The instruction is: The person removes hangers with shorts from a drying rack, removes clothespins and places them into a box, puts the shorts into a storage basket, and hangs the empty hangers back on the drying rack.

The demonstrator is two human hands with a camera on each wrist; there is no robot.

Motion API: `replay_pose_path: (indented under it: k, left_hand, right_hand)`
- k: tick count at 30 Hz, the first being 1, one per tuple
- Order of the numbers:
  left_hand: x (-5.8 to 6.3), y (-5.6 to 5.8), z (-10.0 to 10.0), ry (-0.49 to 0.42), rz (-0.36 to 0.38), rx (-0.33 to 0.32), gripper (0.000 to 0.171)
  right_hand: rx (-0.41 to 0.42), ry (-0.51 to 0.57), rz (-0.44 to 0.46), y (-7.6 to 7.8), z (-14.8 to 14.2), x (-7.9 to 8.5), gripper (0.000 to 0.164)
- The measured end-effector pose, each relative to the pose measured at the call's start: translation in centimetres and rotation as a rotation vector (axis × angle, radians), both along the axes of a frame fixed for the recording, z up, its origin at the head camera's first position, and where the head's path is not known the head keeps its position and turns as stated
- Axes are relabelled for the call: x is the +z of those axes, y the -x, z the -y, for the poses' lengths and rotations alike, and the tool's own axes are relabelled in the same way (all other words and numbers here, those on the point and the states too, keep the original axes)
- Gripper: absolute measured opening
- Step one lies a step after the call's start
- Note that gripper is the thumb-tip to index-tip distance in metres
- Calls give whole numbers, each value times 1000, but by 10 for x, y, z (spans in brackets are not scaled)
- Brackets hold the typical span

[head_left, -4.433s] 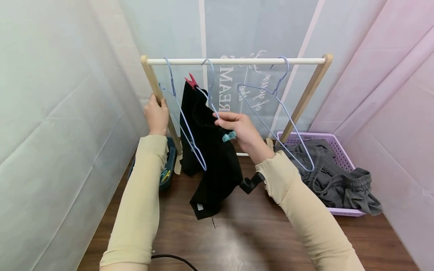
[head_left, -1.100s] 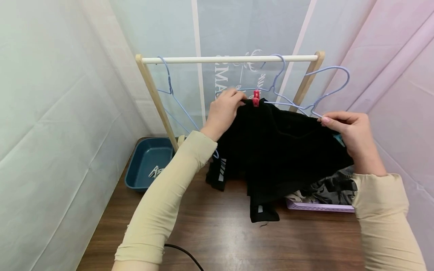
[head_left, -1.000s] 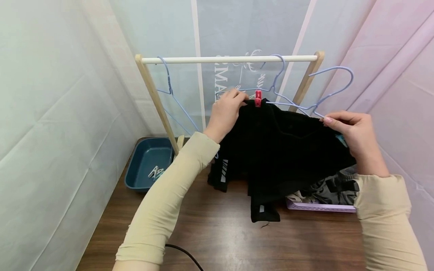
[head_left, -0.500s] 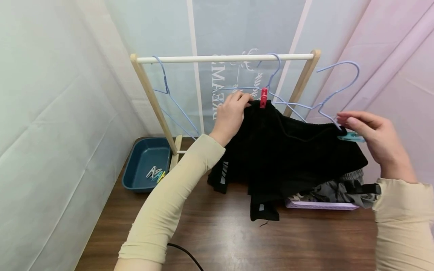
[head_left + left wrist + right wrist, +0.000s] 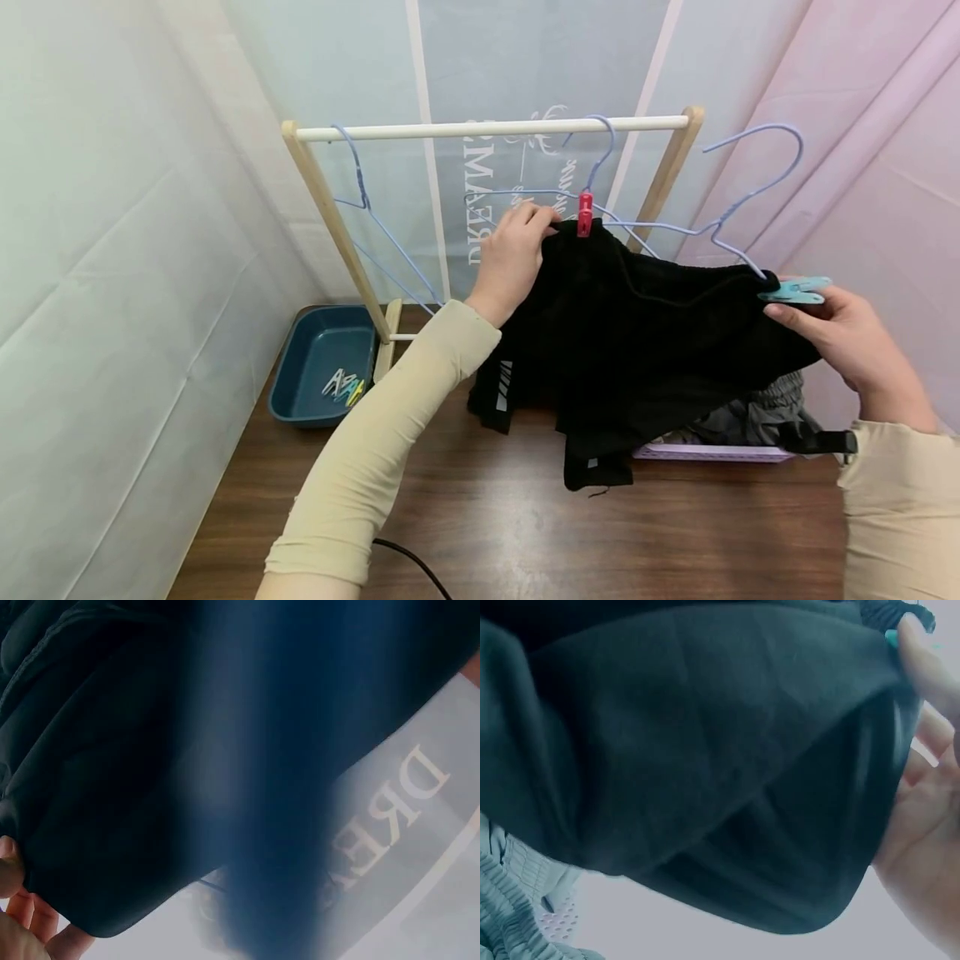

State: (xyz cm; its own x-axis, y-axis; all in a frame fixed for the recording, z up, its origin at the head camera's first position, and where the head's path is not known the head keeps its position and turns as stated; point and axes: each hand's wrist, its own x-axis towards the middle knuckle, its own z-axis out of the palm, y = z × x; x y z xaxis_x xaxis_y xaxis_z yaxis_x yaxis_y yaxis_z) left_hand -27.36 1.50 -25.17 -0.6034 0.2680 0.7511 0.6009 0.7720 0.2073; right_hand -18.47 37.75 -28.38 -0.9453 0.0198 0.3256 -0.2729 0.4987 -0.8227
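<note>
Black trousers (image 5: 660, 333) hang from a blue wire hanger (image 5: 697, 229), its hook free of any rail. A red clothespin (image 5: 584, 215) clips the waistband on the left, and a teal clothespin (image 5: 798, 290) sits at its right end. My left hand (image 5: 512, 258) pinches the waistband corner beside the red pin; the left wrist view shows these fingers (image 5: 37, 922) on the cloth edge. My right hand (image 5: 862, 342) grips the trousers' other corner just under the teal pin. In the right wrist view its thumb (image 5: 922, 660) lies over the cloth, the other fingers behind.
A rack with a white rail (image 5: 487, 129) carries two more blue hangers, one at the left (image 5: 365, 200) and one farther right (image 5: 592, 171). Several clothespins lie in a dark blue tub (image 5: 288, 375). Behind the trousers stands a lilac basket (image 5: 712, 453) holding grey clothes (image 5: 757, 417).
The hanger came off the rail and moved right with the trousers. Lately my right hand let go of the hanger's arm and moved down to the waistband's right corner. My left hand kept its pinch.
</note>
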Motion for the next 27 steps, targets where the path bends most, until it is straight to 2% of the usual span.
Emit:
replay_pose_path:
  k: [4, 8, 16, 23, 27]
  left_hand:
    - [-2, 0, -2, -26, 5, -36, 15]
    - [-4, 0, -2, -76, 55, -71, 14]
    - [-3, 3, 3, -98, 161, -146, 21]
    - [1, 5, 8, -101, 208, -165, 26]
    - [4, 3, 7, -110, 217, -169, 24]
  right_hand:
    - [-63, 0, -49, 0, 5, -2, 34]
    - [-134, -36, -114, 0, 12, -1, 34]
    - [-150, 24, -193, 3, 13, -1, 36]
    - [-215, 68, -223, 2, 5, 3, 37]
    - [-290, 37, -237, 2, 1, 8, 35]
